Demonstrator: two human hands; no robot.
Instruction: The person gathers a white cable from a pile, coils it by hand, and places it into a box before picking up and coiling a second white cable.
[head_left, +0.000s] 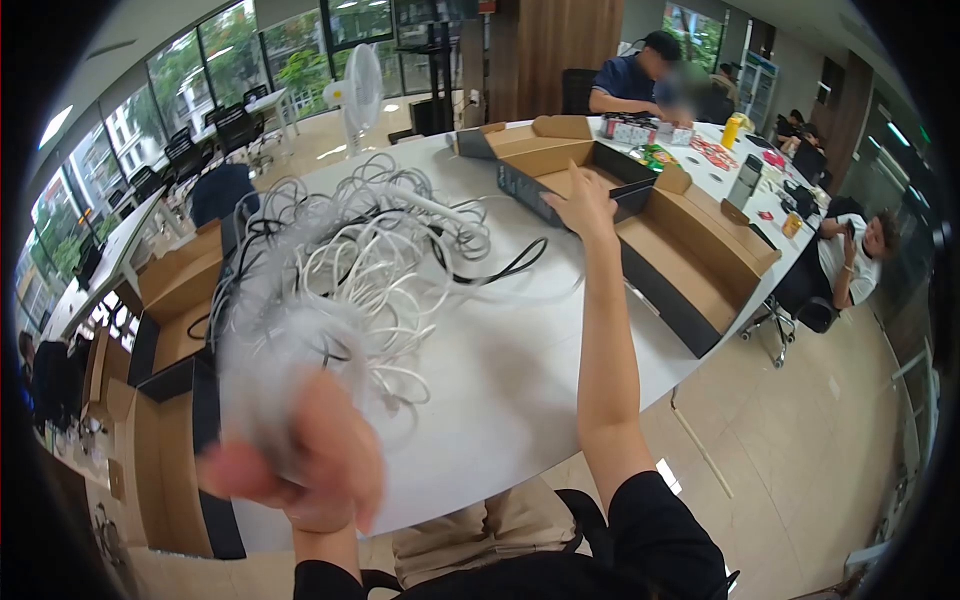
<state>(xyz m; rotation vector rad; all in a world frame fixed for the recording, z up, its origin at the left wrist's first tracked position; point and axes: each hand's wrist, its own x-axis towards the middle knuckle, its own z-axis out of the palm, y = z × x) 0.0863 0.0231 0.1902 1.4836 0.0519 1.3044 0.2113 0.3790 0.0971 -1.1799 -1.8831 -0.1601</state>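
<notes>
My left hand (pixel 310 450), smeared by motion, is raised close to the camera at the table's near left. Its fingers are closed around a bundle of white cable (pixel 290 370), also blurred. Behind it a large tangle of white, grey and black cables (pixel 370 260) covers the left and middle of the white table (pixel 490 390). My right hand (pixel 587 205) reaches out at the far right, fingers apart and nothing visible in them. It is over or beside the near edge of an open black cardboard box (pixel 530 198) with a brown inside; contact cannot be made out.
Another open box (pixel 690 250) lies along the right edge. More open boxes (pixel 175 470) stand along the left edge. A person (pixel 635 80) works across the table near a yellow bottle (pixel 732 128); another person (pixel 855 255) sits at right. A white fan (pixel 362 90) stands behind.
</notes>
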